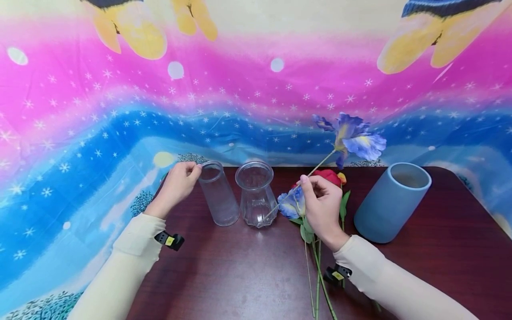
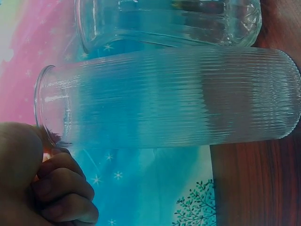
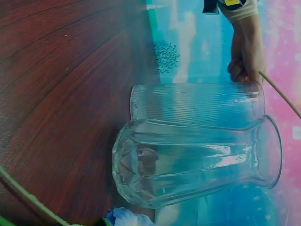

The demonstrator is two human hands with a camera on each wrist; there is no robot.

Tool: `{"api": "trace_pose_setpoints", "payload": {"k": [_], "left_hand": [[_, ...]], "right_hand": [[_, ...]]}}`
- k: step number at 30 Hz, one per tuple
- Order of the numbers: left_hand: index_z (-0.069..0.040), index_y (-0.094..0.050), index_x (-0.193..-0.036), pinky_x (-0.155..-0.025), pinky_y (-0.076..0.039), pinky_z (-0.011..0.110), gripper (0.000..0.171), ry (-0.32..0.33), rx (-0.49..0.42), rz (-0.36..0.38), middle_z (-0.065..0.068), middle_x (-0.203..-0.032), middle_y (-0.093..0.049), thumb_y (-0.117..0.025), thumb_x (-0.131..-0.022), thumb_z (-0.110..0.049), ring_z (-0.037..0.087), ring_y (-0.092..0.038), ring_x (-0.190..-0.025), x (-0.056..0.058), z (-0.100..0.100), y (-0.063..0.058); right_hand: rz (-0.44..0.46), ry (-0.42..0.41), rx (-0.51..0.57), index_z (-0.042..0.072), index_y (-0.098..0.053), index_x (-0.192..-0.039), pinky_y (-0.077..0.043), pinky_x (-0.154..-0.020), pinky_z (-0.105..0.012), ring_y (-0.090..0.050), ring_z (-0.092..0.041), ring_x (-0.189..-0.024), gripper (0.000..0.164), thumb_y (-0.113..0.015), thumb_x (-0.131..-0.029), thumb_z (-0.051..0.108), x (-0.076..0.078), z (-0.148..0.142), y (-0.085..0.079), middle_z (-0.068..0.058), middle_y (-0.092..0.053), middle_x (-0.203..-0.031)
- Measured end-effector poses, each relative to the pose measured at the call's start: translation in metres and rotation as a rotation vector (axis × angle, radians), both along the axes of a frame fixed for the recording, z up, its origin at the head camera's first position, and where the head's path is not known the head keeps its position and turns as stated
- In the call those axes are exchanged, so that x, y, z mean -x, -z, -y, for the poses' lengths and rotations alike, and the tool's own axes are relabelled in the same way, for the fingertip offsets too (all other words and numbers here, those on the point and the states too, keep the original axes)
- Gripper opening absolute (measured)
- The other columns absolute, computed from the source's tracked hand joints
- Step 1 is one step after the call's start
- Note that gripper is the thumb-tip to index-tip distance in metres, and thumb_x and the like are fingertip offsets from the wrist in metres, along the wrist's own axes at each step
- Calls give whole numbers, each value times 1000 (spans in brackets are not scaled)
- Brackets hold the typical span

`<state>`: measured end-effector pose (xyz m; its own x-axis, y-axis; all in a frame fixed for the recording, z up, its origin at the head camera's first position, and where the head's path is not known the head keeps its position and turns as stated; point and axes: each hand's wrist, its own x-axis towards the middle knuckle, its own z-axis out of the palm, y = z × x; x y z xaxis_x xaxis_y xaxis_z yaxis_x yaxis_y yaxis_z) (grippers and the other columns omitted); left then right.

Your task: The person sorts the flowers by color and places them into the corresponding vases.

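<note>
My left hand [image 1: 178,184] pinches the rim of a tall ribbed glass vase [image 1: 219,200], which stands upright on the table; its other fingers are curled in the left wrist view. My right hand [image 1: 324,204] holds an artificial iris by its thin stem [image 1: 323,162], between thumb and fingers. The purple-blue bloom [image 1: 358,138] points up and right, and the stem slants down left, its lower end in front of a flared clear glass vase [image 1: 256,200]. In the right wrist view the stem [image 3: 282,96] passes at the rim side of both vases.
Beneath my right hand lie a second blue iris [image 1: 292,203], a red flower [image 1: 328,176] and several green stems [image 1: 318,275]. A blue-grey vase [image 1: 390,204] stands at the right. The dark wooden table [image 1: 224,271] meets a colourful cloth [image 1: 240,98] behind.
</note>
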<state>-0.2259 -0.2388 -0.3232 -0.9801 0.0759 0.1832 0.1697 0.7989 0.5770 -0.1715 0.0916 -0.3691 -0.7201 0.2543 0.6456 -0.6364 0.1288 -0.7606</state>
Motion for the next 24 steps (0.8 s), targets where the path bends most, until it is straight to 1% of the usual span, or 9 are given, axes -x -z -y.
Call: {"api": "trace_pose_setpoints", "payload": {"k": [2, 7, 15, 17, 24], "left_hand": [[-12, -40, -68, -58, -34, 33, 42, -1, 0, 2, 1, -62, -35, -45, -106, -28, 22, -38, -58, 0, 0, 0], [-12, -40, -68, -58, -34, 33, 41, 0, 2, 3, 1, -62, -36, -45, -106, -27, 22, -38, -58, -1, 0, -1], [-12, -40, -68, -58, -34, 33, 42, -3, 0, -10, 2, -62, -36, -45, -106, -29, 22, -38, -57, 0, 0, 0], [-12, -40, -68, -58, -34, 33, 42, -6, 4, -12, 1, -62, -36, -45, -106, -29, 22, -38, -58, 0, -1, 0], [-12, -40, -68, -58, -34, 33, 42, -8, 6, -3, 1, -62, -36, -45, -106, -29, 22, -38, -58, -1, -1, -1]], "right_hand": [[-25, 7, 23, -7, -72, -82, -26, -45, -24, -34, -2, -47, 18, -63, -96, -1, 0, 1, -3, 12, -46, -53], [-59, 15, 29, -4, -73, -83, -28, -47, -23, -36, -2, -49, 17, -63, -96, -2, 1, 3, -8, 13, -47, -55], [-114, -27, 56, -6, -73, -84, -30, -47, -23, -38, -3, -48, 15, -64, -95, -2, 2, 9, -18, 15, -59, -61], [-118, -36, 52, -6, -73, -85, -31, -48, -23, -39, -4, -49, 15, -64, -95, -1, 2, 11, -20, 15, -58, -62], [-86, -56, 34, -7, -73, -87, -34, -49, -20, -42, -2, -50, 14, -65, -96, 1, 4, 17, -26, 17, -60, -64]]}}
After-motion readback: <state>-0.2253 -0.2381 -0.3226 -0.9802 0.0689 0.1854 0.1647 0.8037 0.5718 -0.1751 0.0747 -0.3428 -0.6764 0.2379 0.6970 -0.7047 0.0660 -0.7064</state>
